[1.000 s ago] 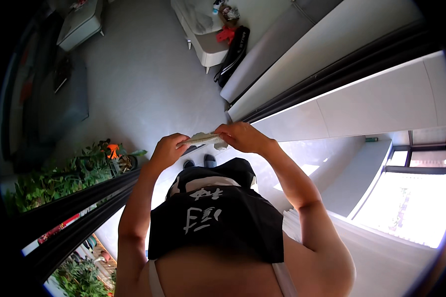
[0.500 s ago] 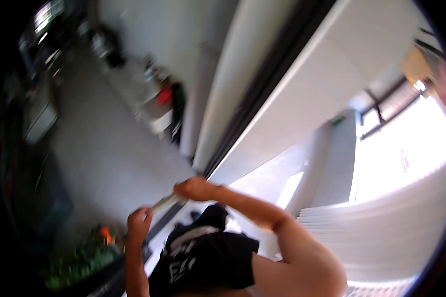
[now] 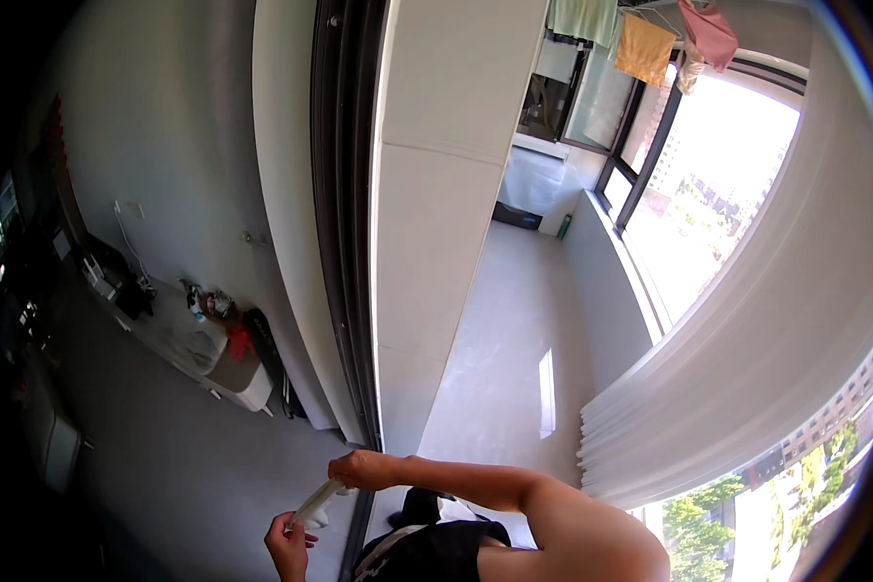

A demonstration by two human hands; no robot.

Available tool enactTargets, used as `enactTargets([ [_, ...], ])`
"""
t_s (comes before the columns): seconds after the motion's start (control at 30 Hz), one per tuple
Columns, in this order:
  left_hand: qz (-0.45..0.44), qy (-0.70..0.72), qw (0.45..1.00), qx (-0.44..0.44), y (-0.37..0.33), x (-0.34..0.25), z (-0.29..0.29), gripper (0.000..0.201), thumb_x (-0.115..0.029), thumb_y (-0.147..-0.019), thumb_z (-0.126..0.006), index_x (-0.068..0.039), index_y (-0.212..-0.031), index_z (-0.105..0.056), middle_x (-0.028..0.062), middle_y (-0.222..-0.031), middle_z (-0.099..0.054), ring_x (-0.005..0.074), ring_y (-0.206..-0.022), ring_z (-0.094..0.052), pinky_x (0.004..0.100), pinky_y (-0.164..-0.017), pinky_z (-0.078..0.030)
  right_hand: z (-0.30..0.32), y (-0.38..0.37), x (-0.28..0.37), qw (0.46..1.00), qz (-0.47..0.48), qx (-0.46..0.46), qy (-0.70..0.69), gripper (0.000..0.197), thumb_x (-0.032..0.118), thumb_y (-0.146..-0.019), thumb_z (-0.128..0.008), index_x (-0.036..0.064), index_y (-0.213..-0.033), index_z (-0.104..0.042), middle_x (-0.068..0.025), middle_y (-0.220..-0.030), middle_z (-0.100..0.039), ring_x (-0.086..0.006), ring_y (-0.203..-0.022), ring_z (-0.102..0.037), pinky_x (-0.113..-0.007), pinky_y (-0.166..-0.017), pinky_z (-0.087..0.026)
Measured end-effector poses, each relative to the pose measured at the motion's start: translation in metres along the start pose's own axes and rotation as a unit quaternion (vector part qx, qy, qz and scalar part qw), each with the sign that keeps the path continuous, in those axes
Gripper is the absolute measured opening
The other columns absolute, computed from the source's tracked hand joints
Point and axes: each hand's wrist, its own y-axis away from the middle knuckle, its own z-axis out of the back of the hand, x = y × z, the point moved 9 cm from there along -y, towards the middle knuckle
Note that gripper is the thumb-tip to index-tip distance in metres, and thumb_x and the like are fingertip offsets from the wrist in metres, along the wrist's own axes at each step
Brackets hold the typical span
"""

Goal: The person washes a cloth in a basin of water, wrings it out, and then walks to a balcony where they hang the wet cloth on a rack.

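Observation:
A pale strip, likely cloth (image 3: 314,503), stretches at a slant between my two hands, with a soft white part hanging below it. My right hand (image 3: 364,469) is closed around its upper end, the arm reaching across from the right. At its lower end, my left hand (image 3: 287,549) grips the strip between thumb and fingers. Both hands are in front of my body, near the foot of a dark door frame (image 3: 347,242). My dark top (image 3: 427,553) shows under the right forearm. The strip's exact kind is hard to make out.
Right of the door frame stands a white wall panel (image 3: 436,213). Beyond it are a balcony floor (image 3: 500,359), a long white curtain (image 3: 708,388) and hanging laundry (image 3: 644,50). On the left, a low white cabinet (image 3: 252,386) with things on it stands by the wall.
My view has swung toward the balcony and steadied. Both hands sit lower in the picture, still holding the pale strip. The green leafy heap at the lower left is out of view.

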Motion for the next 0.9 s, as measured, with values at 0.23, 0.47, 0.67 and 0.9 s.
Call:
enactTargets([
  [0.23, -0.101, -0.065, 0.99, 0.068, -0.001, -0.002, -0.016, 0.023, -0.014, -0.095, -0.057, -0.001, -0.113, -0.063, 0.0096, -0.083, -0.069, 0.0176, -0.076, -0.067, 0.031, -0.068, -0.054, 0.007, 0.029, -0.001, 1.0, -0.024, -0.016, 0.008, 0.015, 0.009, -0.093, -0.053, -0.0015, -0.101, -0.058, -0.0193, -0.086, -0.065, -0.0339, -0.079, -0.067, -0.04, -0.071, -0.052],
  [0.47, -0.179, -0.142, 0.971, 0.069, 0.004, -0.028, -0.012, 0.024, -0.017, -0.095, -0.057, 0.001, -0.11, -0.062, 0.0127, -0.085, -0.069, 0.0192, -0.075, -0.066, 0.0318, -0.067, -0.052, 0.012, 0.036, -0.002, 0.998, -0.047, -0.049, 0.01, 0.013, 0.001, -0.086, -0.057, -0.0019, -0.097, -0.062, -0.0185, -0.093, -0.066, -0.0367, -0.088, -0.065, -0.04, -0.079, -0.052],
  [0.67, -0.146, -0.105, 0.983, 0.041, -0.013, 0.008, -0.019, 0.029, -0.02, -0.094, -0.06, 0.002, -0.113, -0.06, 0.0151, -0.088, -0.07, 0.02, -0.078, -0.066, 0.0333, -0.068, -0.052, 0.024, 0.037, 0.001, 0.998, -0.046, -0.038, 0.038, 0.016, 0.001, -0.087, -0.059, -0.0029, -0.101, -0.064, -0.0177, -0.098, -0.067, -0.0342, -0.091, -0.066, -0.04, -0.082, -0.054],
  [0.9, -0.076, 0.024, 0.997, 0.014, -0.01, 0.005, -0.022, 0.016, -0.007, -0.095, -0.047, 0.003, -0.106, -0.051, 0.0137, -0.096, -0.064, 0.0194, -0.071, -0.069, 0.0275, -0.061, -0.056, 0.026, 0.038, 0.015, 0.994, 0.039, -0.096, 0.027, 0.009, 0.004, -0.085, -0.061, -0.0023, -0.092, -0.062, -0.0175, -0.089, -0.065, -0.035, -0.082, -0.066, -0.04, -0.074, -0.053],
])
